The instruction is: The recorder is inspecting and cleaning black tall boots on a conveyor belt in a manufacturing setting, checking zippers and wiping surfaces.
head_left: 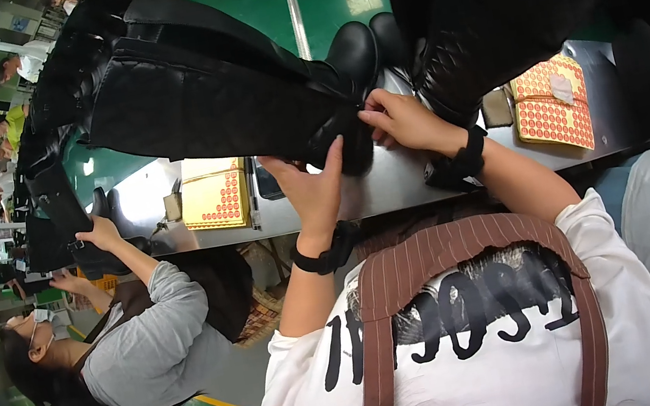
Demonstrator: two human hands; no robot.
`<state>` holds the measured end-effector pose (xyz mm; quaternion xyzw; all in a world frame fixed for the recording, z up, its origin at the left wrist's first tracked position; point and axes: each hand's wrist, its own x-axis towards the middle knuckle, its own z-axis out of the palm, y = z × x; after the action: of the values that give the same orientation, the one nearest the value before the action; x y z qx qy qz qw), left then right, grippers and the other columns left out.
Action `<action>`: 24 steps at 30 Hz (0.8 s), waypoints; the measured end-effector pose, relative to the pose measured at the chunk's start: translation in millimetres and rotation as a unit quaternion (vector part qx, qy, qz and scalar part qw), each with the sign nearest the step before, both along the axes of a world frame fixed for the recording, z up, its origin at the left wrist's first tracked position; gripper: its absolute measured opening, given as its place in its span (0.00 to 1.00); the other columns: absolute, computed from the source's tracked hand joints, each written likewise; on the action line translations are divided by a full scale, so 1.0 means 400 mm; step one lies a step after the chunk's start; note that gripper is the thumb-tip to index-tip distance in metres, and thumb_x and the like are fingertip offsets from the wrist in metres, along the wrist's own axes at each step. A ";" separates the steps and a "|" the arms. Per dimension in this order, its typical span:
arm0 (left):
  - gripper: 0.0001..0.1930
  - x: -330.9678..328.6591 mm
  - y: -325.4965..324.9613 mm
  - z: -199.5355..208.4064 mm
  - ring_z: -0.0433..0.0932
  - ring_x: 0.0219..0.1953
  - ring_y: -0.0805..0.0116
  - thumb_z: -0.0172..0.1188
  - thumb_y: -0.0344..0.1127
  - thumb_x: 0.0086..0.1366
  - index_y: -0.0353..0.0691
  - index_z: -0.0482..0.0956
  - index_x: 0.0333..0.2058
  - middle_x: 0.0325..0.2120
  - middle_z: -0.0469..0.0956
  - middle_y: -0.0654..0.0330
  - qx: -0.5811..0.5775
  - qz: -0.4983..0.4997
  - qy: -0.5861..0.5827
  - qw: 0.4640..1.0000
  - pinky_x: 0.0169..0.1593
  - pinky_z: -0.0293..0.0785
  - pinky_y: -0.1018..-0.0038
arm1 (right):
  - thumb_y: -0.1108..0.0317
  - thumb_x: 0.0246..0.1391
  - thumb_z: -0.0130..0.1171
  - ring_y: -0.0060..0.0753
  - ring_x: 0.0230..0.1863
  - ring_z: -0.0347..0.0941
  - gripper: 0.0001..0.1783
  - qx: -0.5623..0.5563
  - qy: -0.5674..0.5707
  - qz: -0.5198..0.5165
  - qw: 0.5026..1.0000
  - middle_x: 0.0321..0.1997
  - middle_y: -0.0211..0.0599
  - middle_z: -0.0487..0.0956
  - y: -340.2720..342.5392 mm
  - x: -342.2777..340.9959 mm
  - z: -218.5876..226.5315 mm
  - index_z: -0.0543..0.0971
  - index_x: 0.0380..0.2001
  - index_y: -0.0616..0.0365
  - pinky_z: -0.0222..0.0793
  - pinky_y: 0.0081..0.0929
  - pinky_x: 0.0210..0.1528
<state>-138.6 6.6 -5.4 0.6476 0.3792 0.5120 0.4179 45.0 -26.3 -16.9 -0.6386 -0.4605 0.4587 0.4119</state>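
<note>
**A:** ok so where's the boot relative to the hands here?

**B:** The tall black boot [220, 91] lies on its side over the metal counter [390, 183], shaft running off to the far left, toe pointing right. The person's left hand [313, 183] is under it at the foot end, fingers curled up around the sole. Right hand [402, 121] is just right of that, fingertips pinched on the boot's foot near the toe. Both have a grip on it.

**A:** anything else around?

**B:** A second black boot [498, 2] stands just right of the right hand. Sheets of round orange stickers [554, 104] lie on the counter to the right, and a yellowish sheet [214, 196] to the left. A co-worker in a grey top [154, 335] sits on the left, touching another boot.
</note>
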 end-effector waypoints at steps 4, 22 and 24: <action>0.49 -0.016 -0.031 0.026 0.66 0.58 0.58 0.72 0.26 0.49 0.30 0.48 0.64 0.58 0.57 0.47 0.030 0.043 0.037 0.998 0.56 0.69 0.68 | 0.62 0.63 0.54 0.23 0.27 0.76 0.12 0.024 0.029 0.034 0.999 0.27 0.35 0.77 -0.002 -0.020 -0.016 0.71 0.36 0.63 0.75 0.22 0.27; 0.33 -0.048 -0.042 -0.082 0.80 0.41 0.56 0.77 0.34 0.43 0.29 0.71 0.47 0.39 0.80 0.50 0.031 0.058 0.159 0.985 0.47 0.74 0.69 | 0.60 0.67 0.46 0.15 0.17 0.61 0.19 0.045 0.128 0.111 0.985 0.19 0.24 0.69 -0.020 -0.045 0.063 0.72 0.23 0.58 0.56 0.17 0.21; 0.38 -0.046 -0.050 -0.074 0.75 0.48 0.60 0.77 0.33 0.43 0.31 0.66 0.52 0.46 0.74 0.52 -0.022 0.039 0.155 0.987 0.52 0.71 0.69 | 0.61 0.68 0.44 0.14 0.19 0.62 0.18 0.138 0.226 0.118 0.957 0.19 0.24 0.68 -0.031 -0.054 0.120 0.71 0.24 0.57 0.56 0.16 0.22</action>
<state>-156.8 -13.3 -35.2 0.6942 0.4757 0.4129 0.3483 23.5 -38.7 31.1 -0.3964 -0.4861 0.5685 0.5323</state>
